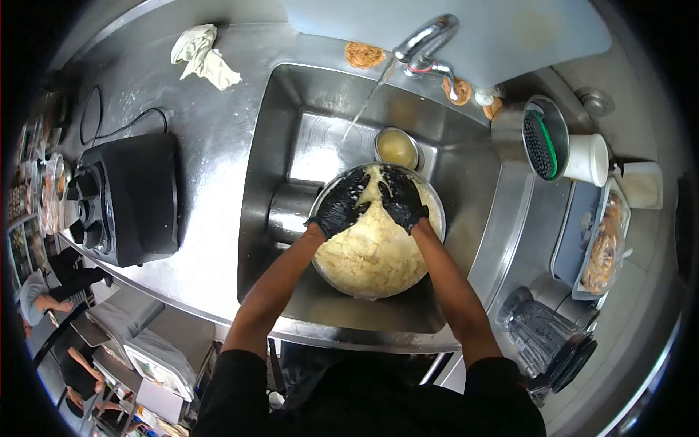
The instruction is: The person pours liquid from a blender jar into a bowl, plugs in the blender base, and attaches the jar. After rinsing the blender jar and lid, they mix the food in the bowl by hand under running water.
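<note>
A large round metal bowl (442, 211) in the sink holds a pale yellow, crumbly dough-like mass (371, 251). My left hand (341, 204), in a black glove, lies on the mass at the bowl's upper left, fingers stretched forward and thumb apart. Opposite it, my right hand (400, 197), also black-gloved, presses into the upper right side with its thumb apart from the fingers. Bits of the mass cling to both gloves, and some fingertips are sunk in it. Between the hands a strip of the mass shows.
Water runs from the faucet (429, 36) into the sink (313, 320). A small bowl of yellowish liquid (397, 148) stands behind the big one. Left is a black blender base (131, 200) and a cloth (204, 57); right, a metal pot (510, 127) and blender jar (542, 331).
</note>
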`<state>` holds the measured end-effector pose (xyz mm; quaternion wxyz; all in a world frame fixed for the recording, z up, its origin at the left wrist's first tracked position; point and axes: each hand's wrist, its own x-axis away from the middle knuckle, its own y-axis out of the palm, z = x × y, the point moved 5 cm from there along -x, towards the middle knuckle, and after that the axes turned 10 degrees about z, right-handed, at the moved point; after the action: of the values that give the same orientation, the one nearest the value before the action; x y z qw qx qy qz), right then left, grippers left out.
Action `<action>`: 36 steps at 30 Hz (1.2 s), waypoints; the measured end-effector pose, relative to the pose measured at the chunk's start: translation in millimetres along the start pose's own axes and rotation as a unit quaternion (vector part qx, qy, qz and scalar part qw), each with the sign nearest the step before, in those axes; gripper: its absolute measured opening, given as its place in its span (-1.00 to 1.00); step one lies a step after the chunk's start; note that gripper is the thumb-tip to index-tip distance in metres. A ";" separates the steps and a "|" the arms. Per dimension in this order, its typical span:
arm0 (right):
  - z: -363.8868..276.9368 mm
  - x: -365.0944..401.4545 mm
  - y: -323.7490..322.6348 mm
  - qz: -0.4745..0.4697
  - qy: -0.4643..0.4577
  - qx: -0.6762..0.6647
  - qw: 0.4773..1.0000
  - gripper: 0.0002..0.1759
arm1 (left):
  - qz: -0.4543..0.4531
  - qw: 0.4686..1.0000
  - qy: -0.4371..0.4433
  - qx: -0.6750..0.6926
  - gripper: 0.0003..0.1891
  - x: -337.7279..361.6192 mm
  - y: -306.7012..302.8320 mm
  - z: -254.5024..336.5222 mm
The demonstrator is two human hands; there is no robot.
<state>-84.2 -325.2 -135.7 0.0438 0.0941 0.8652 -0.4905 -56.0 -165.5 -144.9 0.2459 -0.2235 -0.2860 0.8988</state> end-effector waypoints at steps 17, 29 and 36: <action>46.5 6.0 70.8 -0.311 0.087 -0.008 0.946 -0.54 | -0.078 0.995 -0.017 -0.055 -0.42 -12.0 55.4 -12.0; 44.1 -3.6 70.3 -0.402 0.012 0.088 0.911 -0.50 | -0.030 0.993 0.029 -0.110 -0.66 -4.7 81.4 -32.4; 86.4 4.4 102.2 -0.420 0.165 0.005 0.892 -0.46 | -0.161 0.980 -0.073 -0.092 -0.74 -14.6 95.2 -51.7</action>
<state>-68.9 -347.6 -266.8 -0.3104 -0.1977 0.8167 -0.4446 -46.5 -221.0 -238.5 0.3445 -0.1294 -0.4169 0.8311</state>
